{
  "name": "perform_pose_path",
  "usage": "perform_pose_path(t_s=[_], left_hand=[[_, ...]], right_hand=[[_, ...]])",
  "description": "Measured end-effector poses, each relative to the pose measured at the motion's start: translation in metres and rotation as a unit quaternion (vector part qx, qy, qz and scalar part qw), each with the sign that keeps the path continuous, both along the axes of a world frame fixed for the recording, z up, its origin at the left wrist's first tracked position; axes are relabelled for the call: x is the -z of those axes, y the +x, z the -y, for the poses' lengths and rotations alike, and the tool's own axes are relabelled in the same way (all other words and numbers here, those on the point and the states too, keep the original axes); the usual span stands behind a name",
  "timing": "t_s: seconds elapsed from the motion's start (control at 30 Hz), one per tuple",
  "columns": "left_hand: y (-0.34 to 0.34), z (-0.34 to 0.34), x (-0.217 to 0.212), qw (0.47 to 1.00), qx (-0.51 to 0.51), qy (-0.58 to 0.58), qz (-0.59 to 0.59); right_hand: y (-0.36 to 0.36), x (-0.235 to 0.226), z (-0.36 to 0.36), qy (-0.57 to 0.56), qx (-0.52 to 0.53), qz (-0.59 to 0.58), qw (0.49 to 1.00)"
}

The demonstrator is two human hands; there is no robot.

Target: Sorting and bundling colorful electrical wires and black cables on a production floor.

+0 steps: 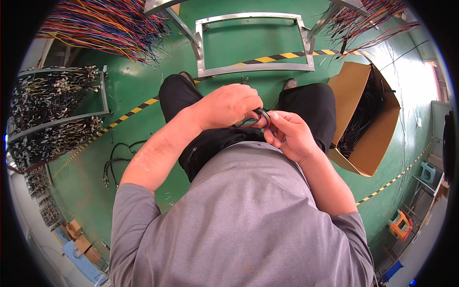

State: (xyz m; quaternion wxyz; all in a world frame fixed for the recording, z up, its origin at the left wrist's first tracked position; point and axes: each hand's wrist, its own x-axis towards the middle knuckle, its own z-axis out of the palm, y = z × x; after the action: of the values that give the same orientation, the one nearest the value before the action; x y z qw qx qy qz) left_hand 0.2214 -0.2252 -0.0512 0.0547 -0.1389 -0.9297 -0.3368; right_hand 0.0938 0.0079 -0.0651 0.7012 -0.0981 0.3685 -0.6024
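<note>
Over my lap, both hands meet at a small bundle of thin coloured wires (266,116), with yellow, blue and red showing, beside a short black piece like a cable sheath. My left hand (229,105) is closed round the black part, its back turned up so most of the fingers are hidden. On the other side, my right hand (292,135) pinches the coloured wires between thumb and fingers. A few wire ends stick out below the left fingers. The tips inside the grip are too small to make out.
A metal frame (253,71) stands ahead of my knees. At my right is an open cardboard box (350,93) of black cables. Coloured wire bundles (105,28) hang ahead left; racks of cables (52,95) stand left. Black cables (112,162) lie on the green floor.
</note>
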Motion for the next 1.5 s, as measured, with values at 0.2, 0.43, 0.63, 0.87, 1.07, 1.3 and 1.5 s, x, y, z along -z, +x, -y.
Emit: perform_pose_path(t_s=[0.2,0.43,0.63,0.87,1.07,1.3,1.5], left_hand=[[0.001,0.0,0.005,0.999,-0.039,-0.009,-0.015],[-0.002,-0.005,0.002,0.999,-0.033,-0.002,-0.018],[-0.002,-0.004,-0.002,0.999,-0.034,-0.017,-0.021],[-0.002,-0.009,0.002,0.999,-0.035,-0.019,-0.018],[-0.002,-0.009,0.004,0.999,-0.029,-0.013,-0.009],[0.0,0.005,-0.007,0.999,0.011,0.012,-0.036],[0.011,0.018,-0.045,0.985,0.063,0.16,-0.008]], right_hand=[[0.025,-0.032,0.016,0.138,0.213,-0.178,0.951],[0.016,-0.012,-0.008,0.069,0.174,-0.481,0.857],[0.016,-0.023,0.01,0.034,0.165,-0.579,0.798],[0.014,-0.025,0.002,0.059,0.168,-0.605,0.776],[0.019,-0.015,0.013,0.038,0.192,-0.616,0.763],[-0.014,0.039,0.019,0.038,0.168,-0.297,0.939],[-0.021,0.141,0.069,0.132,-0.012,-0.557,0.82]])
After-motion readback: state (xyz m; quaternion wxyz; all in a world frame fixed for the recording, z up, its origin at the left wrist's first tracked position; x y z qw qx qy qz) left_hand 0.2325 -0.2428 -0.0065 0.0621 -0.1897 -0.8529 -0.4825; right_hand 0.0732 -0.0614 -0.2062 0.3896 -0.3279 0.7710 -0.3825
